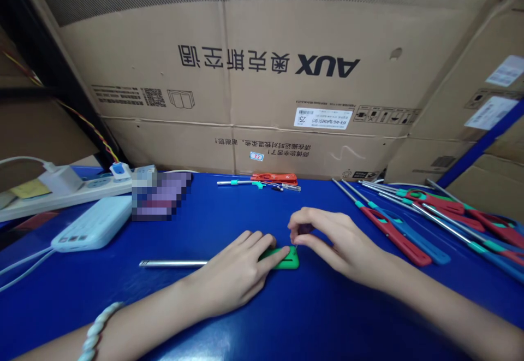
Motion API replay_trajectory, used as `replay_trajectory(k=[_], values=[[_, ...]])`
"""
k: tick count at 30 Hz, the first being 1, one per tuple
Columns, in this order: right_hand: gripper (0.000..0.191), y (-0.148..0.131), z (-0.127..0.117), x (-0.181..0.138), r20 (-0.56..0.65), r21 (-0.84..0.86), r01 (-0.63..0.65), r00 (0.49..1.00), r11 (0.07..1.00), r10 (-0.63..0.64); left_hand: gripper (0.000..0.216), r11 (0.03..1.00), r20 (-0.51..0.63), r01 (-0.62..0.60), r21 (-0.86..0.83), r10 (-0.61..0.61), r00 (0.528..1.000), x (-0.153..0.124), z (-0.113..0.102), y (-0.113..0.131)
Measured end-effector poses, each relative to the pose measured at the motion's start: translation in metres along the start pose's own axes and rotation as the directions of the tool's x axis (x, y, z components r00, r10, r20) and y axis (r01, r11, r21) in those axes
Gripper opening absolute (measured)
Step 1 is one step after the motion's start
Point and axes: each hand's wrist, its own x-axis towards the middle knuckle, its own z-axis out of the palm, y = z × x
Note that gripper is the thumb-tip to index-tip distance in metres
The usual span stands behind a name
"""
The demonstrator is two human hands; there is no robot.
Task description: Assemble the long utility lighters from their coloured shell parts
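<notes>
A long-nosed green lighter lies flat on the blue table, its metal tube pointing left. My left hand covers its middle and presses it down, fingers wrapped over the body and one finger stretched along the slot. At the lighter's right end, my right hand is closed in a pinch, thumb against fingertips. Something thin seems to reach from those fingertips down to the green end, too small to make out. Most of the lighter's middle is hidden under my left hand.
Several red and blue lighters lie to the right. An orange-red lighter and small parts lie at the back against a cardboard box. On the left are a power bank, a power strip and cables.
</notes>
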Motion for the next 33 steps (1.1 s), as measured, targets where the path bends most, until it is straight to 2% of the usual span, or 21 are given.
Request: replay_trajectory(k=[2,4,6,10,14,18,22,28,33], values=[[0.006,0.006,0.011,0.0,-0.136,-0.022,0.018,0.991,1.0,-0.02,0.051,1.0,-0.004,-0.002,0.007,0.002,1.0,0.0,0.001,0.0],[0.009,0.008,0.016,0.001,-0.189,-0.039,0.033,0.981,0.999,-0.04,0.051,1.0,-0.015,-0.002,0.016,0.002,1.0,-0.001,0.002,-0.001],[0.017,0.004,0.013,0.002,-0.145,-0.033,0.045,0.988,0.998,-0.049,0.053,1.0,-0.023,-0.001,0.018,0.001,1.0,-0.001,0.003,-0.002],[0.037,-0.003,-0.005,0.004,0.044,0.096,-0.001,0.999,0.995,-0.003,0.054,1.0,-0.016,0.005,-0.013,-0.005,1.0,-0.001,0.002,-0.003],[0.044,0.003,-0.012,0.003,0.022,0.139,-0.019,1.0,0.99,0.016,0.05,0.995,0.007,0.018,-0.1,-0.017,1.0,0.001,-0.002,-0.003],[0.028,0.011,-0.008,0.001,-0.015,0.182,-0.031,0.999,0.983,0.034,0.049,0.977,0.022,0.049,-0.208,-0.045,0.999,0.001,-0.003,-0.006],[0.006,0.009,-0.005,0.0,-0.05,0.086,0.008,0.999,0.996,-0.003,0.049,0.964,-0.002,0.052,-0.261,-0.055,0.998,0.0,-0.002,-0.008],[0.008,0.007,0.002,0.001,-0.099,0.016,0.052,0.994,0.999,-0.05,0.049,0.966,-0.052,0.034,-0.257,-0.049,0.997,-0.001,-0.001,-0.008],[0.012,0.005,0.013,0.001,-0.222,0.016,-0.01,0.975,1.0,0.013,0.049,0.971,-0.057,0.033,-0.236,-0.048,0.997,-0.002,0.002,-0.007]])
